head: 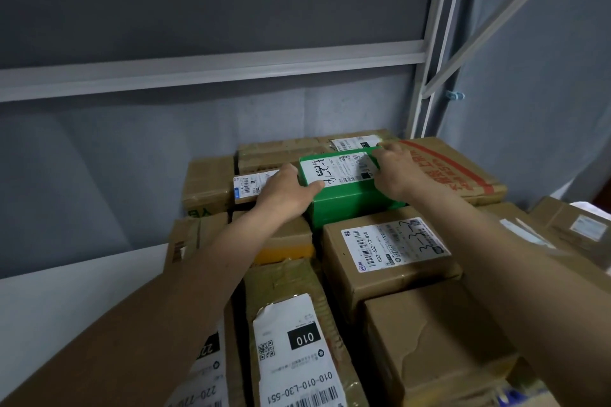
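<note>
Green cardboard marks the box (345,203) out from the brown parcels around it. It sits between the two hands, at the far end of both outstretched arms. The left hand (284,195) grips its near left corner, with the thumb laid over the top edge and the fingers curled out of sight round the side. The right hand (396,172) clasps the right end, its fingers bent over the far top corner.

The main risk, I think, is the reach. With the arms this far out the hold is mostly squeeze, and a heavy box could slip down between the palms. The left thumb lies at the edge of the white label (340,170), which may be slicker than the card, so that corner could slide first.

The box looks wedged. The big red-printed carton (463,175) is right beside the right hand, and a labelled parcel (251,185) is just past the left hand. Pulling it up at an angle could jam it or scrape knuckles. Dragging it back could shift the parcel (390,258) under the right wrist.
</note>
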`<state>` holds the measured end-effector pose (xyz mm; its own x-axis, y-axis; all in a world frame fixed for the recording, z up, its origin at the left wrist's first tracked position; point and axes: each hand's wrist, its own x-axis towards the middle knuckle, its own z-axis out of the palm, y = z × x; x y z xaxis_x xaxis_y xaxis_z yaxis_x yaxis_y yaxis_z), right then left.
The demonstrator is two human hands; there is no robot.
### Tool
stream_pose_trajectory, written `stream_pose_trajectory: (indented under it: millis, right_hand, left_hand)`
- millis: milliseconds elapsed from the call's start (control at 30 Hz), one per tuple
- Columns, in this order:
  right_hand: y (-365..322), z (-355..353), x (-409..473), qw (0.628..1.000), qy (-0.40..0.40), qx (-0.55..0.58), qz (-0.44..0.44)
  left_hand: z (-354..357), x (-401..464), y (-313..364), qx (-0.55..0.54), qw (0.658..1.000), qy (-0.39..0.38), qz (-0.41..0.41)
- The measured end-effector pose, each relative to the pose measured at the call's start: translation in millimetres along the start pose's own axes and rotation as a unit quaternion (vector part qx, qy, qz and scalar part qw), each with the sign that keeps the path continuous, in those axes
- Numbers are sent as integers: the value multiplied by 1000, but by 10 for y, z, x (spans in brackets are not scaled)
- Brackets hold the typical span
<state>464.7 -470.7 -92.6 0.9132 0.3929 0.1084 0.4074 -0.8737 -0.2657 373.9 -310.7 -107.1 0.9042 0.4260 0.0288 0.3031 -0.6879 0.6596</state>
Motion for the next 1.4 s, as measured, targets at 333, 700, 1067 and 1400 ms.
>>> stream_pose_trajectory:
  millis: [333, 700, 1067, 1400]
  right_hand:
    - [-706, 41, -181, 981, -26, -135, -138]
    - [-2086, 266, -553, 964, -58, -114, -233]
    - [-3788, 805, -937, 916, -116, -119, -364]
    - [-5115, 1465, -1487, 868, -181, -105, -450]
  left_hand:
    - [-611, -277, -459, 206, 974, 57, 75]
    - [-1527, -831, -1391, 241, 965, 98, -27]
    - [-2442, -1619, -2765, 218, 955, 130, -150]
    - [-3130, -2407, -3953, 215, 930, 145, -260]
